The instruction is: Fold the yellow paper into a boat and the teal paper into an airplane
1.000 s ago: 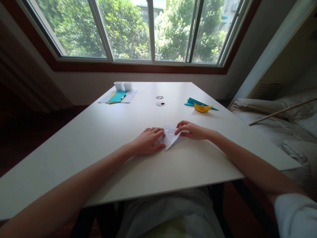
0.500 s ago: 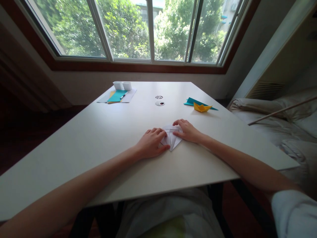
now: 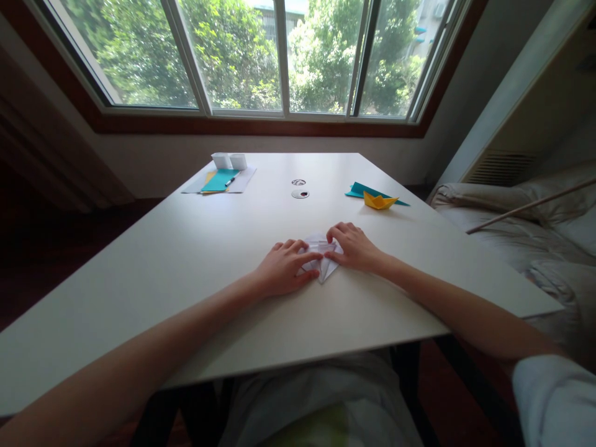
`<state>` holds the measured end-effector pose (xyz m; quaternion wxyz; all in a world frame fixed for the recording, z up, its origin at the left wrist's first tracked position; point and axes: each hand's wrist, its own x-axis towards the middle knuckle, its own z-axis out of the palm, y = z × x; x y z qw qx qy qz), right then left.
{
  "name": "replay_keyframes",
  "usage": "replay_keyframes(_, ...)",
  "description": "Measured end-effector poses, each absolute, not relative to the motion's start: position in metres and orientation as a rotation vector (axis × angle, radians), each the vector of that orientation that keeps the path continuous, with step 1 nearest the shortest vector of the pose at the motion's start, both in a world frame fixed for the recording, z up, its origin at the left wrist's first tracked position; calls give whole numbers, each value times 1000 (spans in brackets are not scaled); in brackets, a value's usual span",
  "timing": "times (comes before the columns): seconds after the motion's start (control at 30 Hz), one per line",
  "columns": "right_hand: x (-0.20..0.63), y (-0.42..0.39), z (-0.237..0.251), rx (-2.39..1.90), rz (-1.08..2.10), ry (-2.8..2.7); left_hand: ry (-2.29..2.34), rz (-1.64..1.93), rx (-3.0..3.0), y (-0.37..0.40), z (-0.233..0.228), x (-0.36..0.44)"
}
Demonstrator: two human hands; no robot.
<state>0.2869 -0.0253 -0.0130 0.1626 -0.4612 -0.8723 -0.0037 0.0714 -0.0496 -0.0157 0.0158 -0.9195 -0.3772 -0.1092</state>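
A folded white paper [image 3: 321,259] lies flat on the white table [image 3: 195,261], pointed toward me. My left hand [image 3: 282,268] presses its left side with fingers spread on top. On its right side my right hand [image 3: 356,246] pushes down, fingertips close to those of the left hand. Most of the paper is hidden under both hands.
A yellow paper boat [image 3: 379,200] sits on a teal sheet [image 3: 361,189] at the far right. Far left lie paper sheets with a teal one [image 3: 218,180], a pen and two white boxes [image 3: 229,161]. Two small round lids [image 3: 300,194] sit mid-table. A bed is to the right.
My right hand has slid left over the paper, covering more of its right flap. The paper now looks narrower. My left hand has stayed in place.
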Motion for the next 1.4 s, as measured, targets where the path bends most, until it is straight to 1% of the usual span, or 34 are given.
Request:
replay_keyframes(0.4, 283, -40, -4, -1136, 41, -2668, -1164, -356, -2870, -50, -15, 72)
replay_keyframes(0.93, 286, -45, 5, -1055, 108, -2777, -1164, -366, -2861, -49, -16, 71)
replay_keyframes(1.1, 298, -37, 9, -1143, 67, -2754, -1170, -362, -2872, -49, -16, 70)
replay_keyframes(1.17, 303, -33, 4, -1178, 113, -2789, -1173, -359, -2873, -49, -16, 70)
replay_keyframes(1.4, 309, -23, -12, -1313, 482, -2893, -1172, -339, -2862, -50, -15, 72)
